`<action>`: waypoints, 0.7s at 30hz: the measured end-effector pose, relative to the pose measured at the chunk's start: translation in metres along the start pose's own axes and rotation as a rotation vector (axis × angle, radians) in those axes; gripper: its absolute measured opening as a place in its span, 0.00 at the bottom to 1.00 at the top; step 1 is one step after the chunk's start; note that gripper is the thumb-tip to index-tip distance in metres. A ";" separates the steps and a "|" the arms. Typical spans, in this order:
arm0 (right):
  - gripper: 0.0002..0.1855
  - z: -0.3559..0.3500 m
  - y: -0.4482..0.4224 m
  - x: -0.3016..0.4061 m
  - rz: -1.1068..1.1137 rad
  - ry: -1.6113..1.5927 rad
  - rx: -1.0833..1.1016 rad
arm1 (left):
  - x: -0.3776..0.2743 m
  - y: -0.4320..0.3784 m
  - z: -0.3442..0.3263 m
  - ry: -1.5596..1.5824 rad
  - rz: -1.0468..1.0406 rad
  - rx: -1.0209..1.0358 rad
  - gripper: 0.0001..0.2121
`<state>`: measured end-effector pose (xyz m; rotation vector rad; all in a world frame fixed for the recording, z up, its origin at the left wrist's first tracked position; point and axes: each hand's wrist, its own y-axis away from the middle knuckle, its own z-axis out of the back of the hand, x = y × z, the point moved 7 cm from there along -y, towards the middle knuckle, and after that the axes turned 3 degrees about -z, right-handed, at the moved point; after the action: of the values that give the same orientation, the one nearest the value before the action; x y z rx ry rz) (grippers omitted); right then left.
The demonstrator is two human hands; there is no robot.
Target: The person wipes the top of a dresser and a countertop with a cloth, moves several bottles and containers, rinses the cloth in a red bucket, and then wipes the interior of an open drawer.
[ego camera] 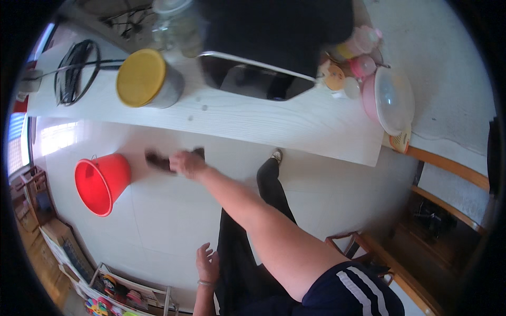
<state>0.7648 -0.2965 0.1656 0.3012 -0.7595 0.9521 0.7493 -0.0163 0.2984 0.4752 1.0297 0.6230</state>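
Observation:
My right hand (187,164) is stretched out past the front edge of the white table. It grips a dark, limp thing that looks like a cloth (159,161), blurred by motion, with parts showing on both sides of my fingers. To its left a red plastic bucket (122,170) appears tilted, its mouth towards the lower left. Low in the view, beside my dark trousers, my left hand (207,264) holds nothing and its fingers are apart. A bracelet circles that wrist.
On the white table (253,122) stand a yellow-lidded tub (141,78), a coiled black cable (75,73), a glass jar (174,29), a glossy black box-like object (272,35) and a pink lidded bowl (393,100). Wooden furniture (403,276) is at right, a toy rack (134,290) at lower left.

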 end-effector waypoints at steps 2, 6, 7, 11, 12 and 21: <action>0.08 -0.037 0.023 0.038 -0.333 -0.407 0.006 | 0.027 0.012 0.025 -0.017 0.026 -0.071 0.15; 0.12 -0.015 0.101 0.048 -0.841 -0.742 -0.235 | 0.094 0.039 0.063 -0.013 0.122 -0.157 0.12; 0.12 0.016 0.134 0.026 -0.868 -0.660 -0.434 | 0.100 0.038 0.056 0.011 0.128 -0.148 0.12; 0.11 0.184 0.102 0.011 -0.679 -0.074 -0.881 | 0.147 0.050 0.040 -0.059 0.137 -0.116 0.13; 0.12 0.191 0.081 -0.007 -0.634 -0.099 -0.858 | 0.153 0.048 0.027 -0.070 0.132 -0.064 0.13; 0.22 0.164 0.040 -0.084 -0.473 0.497 -0.368 | 0.109 0.022 -0.020 -0.103 0.078 -0.021 0.11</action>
<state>0.6292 -0.4154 0.2197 -0.0829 -0.3644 0.3966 0.7661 0.0744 0.2340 0.5261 0.9095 0.6714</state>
